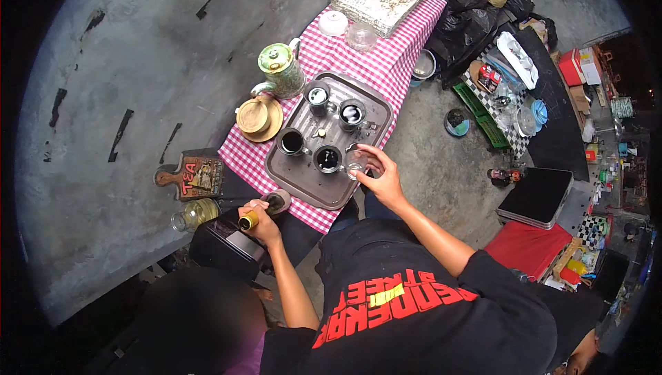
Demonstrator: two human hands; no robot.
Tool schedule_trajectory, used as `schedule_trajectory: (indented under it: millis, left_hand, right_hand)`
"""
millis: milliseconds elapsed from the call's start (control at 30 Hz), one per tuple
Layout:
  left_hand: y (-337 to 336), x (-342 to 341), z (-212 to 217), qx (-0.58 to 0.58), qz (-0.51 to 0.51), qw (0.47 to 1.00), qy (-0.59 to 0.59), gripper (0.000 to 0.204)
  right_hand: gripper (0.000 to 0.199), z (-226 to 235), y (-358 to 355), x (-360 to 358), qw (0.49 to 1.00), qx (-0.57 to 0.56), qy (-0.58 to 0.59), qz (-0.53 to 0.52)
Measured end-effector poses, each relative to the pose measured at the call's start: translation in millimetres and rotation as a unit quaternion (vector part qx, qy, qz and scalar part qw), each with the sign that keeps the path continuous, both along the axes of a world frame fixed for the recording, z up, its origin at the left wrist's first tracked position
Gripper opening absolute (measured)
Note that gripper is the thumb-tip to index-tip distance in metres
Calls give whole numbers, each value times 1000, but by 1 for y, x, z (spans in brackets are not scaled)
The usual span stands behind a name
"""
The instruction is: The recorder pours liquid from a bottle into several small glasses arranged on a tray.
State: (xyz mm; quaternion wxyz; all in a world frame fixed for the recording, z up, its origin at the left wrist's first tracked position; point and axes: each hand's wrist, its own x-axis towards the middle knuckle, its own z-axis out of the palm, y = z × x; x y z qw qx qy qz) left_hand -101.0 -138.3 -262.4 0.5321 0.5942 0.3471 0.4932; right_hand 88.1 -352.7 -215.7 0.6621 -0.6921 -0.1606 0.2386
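My right hand grips a clear glass cup with thumb and fingers, over the near right part of a brown tray. Next to that cup stands a glass mug of dark drink. Several similar mugs stand on the tray, among them a left mug and a far right mug. My left hand is closed around a utensil with a yellow, tube-like end. A dark rounded part shows just past my fingers; its exact kind is unclear.
A pink checked cloth covers the table. Left of the tray are a green patterned jug and wooden dishes. A wire basket with white cups stands at the far end. Another person's blurred head is at lower left.
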Motion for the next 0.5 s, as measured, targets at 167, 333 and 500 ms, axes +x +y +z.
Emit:
schedule_trajectory:
  millis: [167,333,500]
  left_hand:
    - [-3,4,-2,27,2,1000,-6,15]
    - [-5,9,1,135,60,987,58,11]
    - [-12,8,-14,117,87,988,44,5]
  right_hand:
    - [59,1,-4,0,1000,-9,-16,-16]
    - [61,0,-7,4,999,-12,-30,-33]
    - [60,10,-5,11,999,-18,-38,-28]
